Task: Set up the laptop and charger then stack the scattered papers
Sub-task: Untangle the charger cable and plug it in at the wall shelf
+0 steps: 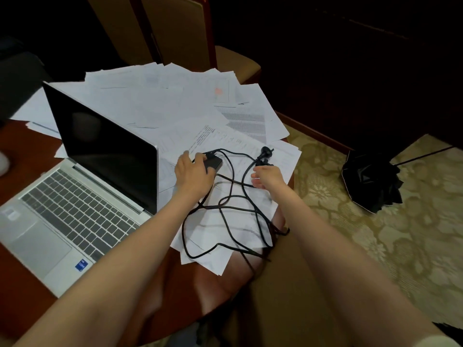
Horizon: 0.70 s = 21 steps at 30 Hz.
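An open silver laptop with a dark screen stands on the left of the round wooden table. White papers lie scattered behind and to the right of it. A black charger brick rests on the papers with its cable tangled in loops toward the table's front edge. My left hand grips the brick. My right hand pinches the cable just below the black wall plug.
Behind the table is a tan padded chair. A black folded umbrella lies on the patterned carpet at the right. A white rounded object sits at the table's left edge.
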Tool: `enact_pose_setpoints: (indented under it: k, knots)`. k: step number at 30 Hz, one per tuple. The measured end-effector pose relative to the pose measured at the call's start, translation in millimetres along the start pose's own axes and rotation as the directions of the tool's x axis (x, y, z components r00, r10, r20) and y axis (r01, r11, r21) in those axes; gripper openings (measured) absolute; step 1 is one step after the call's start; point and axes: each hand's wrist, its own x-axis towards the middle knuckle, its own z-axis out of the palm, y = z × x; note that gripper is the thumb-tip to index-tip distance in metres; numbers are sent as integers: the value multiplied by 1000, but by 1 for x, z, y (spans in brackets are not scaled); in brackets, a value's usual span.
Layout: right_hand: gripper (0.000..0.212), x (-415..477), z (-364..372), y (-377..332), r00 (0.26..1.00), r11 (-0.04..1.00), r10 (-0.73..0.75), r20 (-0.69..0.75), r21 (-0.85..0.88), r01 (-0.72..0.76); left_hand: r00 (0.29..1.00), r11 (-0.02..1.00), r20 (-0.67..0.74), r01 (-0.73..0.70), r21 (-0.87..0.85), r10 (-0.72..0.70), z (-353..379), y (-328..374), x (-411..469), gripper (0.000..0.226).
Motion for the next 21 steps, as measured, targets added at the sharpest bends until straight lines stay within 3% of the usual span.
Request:
enact_pose_setpoints:
  k: [2,4,8,12,14,17,19,21]
  knots:
    - [32,10,9,1,1000,998,9,-1,-66,-9,997,999,77,34,-9,-33,0,-1,8,45]
    - [34,18,17,2,1000,994,4,-22,-111,-7,987,988,148,83,-131,-63,0,-4,14,40]
    - [14,28,27,6,998,989,30,-51,-144,-37,985,949,169,73,-307,-21,9,-9,15,43]
    - [27,32,25,13,995,857,-77,-58,-515,36,982,896,179,128,-426,-55,17,-10,14,52]
    - [30,33,24,17,993,798,-97,-66,-601,38,974,833,180,211,-512,-136,15,-11,18,50]
    - [17,33,23,18,991,833,-111,-79,-551,49,969,748,143,245,-616,-200,11,-13,24,46]
    - [37,31,22,17,980,861,-118,-162,-509,19,964,715,100,250,-653,-245,7,-12,24,43]
    - [39,30,18,19,970,866,-98,-224,-499,-28,950,688,60,265,-676,-306,3,-9,23,41]
